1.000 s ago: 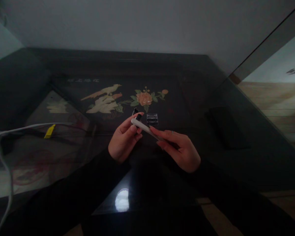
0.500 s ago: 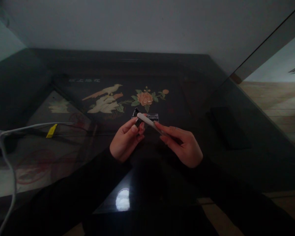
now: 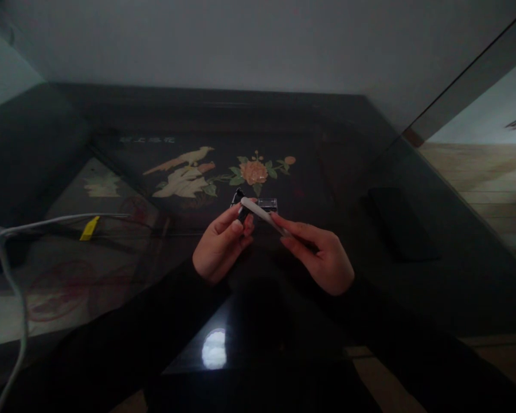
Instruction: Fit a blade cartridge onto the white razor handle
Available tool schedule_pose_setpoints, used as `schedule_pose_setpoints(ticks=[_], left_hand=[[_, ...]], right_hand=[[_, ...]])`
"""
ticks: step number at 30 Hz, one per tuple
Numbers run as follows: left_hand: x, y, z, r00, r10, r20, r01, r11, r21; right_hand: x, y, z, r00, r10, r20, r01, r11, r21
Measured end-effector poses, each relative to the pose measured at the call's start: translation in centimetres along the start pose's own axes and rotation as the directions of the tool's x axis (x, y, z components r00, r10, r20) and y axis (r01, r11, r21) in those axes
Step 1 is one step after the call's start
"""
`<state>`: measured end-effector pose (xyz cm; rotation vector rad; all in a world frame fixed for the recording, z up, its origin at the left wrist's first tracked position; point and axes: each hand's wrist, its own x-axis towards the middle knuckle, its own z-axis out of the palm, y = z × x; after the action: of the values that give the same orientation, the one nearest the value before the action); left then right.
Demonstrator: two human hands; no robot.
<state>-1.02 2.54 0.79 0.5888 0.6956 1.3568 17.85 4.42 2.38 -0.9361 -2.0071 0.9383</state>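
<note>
My left hand (image 3: 219, 244) pinches a small black piece (image 3: 243, 214) between thumb and fingers; its exact kind is too dark to make out. My right hand (image 3: 320, 255) grips the near end of a slim pale stick with a rounded tip (image 3: 257, 210). The stick slants up to the left, and its tip meets or overlaps the black piece. Just beyond the fingers sits a small clear plastic case (image 3: 268, 203), partly hidden behind the stick and the right fingertips.
Under my hands is a dark glass-topped table (image 3: 318, 321) with a bird-and-flower picture (image 3: 253, 172). A white cable (image 3: 69, 219) with a yellow tag (image 3: 89, 229) runs along the left. To the right lies a flat black object (image 3: 402, 223). A wall (image 3: 206, 46) stands behind.
Both hands hold nearly the same pose. The pale stick's tip has shifted very slightly against the black piece.
</note>
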Motion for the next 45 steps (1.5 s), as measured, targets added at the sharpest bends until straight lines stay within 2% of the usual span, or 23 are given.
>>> schedule_pose_setpoints(ticks=[14, 22, 28, 36, 45], left_hand=[[0.33, -0.04, 0.10, 0.999, 0.017, -0.045, -0.016, 1.000, 0.005], [0.04, 0.01, 0.17, 0.999, -0.048, -0.013, 0.047, 0.999, -0.026], [-0.17, 0.03, 0.22, 0.998, -0.038, -0.045, 0.037, 0.999, -0.024], [-0.08, 0.10, 0.33, 1.000, -0.026, -0.005, 0.026, 0.999, -0.035], [-0.09, 0.03, 0.18, 0.999, -0.035, -0.007, 0.035, 0.998, -0.050]], right_hand=[[-0.73, -0.66, 0.17, 0.997, -0.041, 0.062, 0.038, 0.998, 0.042], [-0.36, -0.17, 0.07, 1.000, -0.024, 0.011, 0.024, 1.000, -0.005], [-0.02, -0.01, -0.06, 0.999, -0.017, -0.034, 0.018, 1.000, 0.010], [-0.02, 0.05, -0.09, 0.999, -0.008, -0.047, 0.009, 1.000, 0.020], [-0.13, 0.14, 0.08, 0.999, -0.013, -0.044, 0.014, 1.000, 0.016]])
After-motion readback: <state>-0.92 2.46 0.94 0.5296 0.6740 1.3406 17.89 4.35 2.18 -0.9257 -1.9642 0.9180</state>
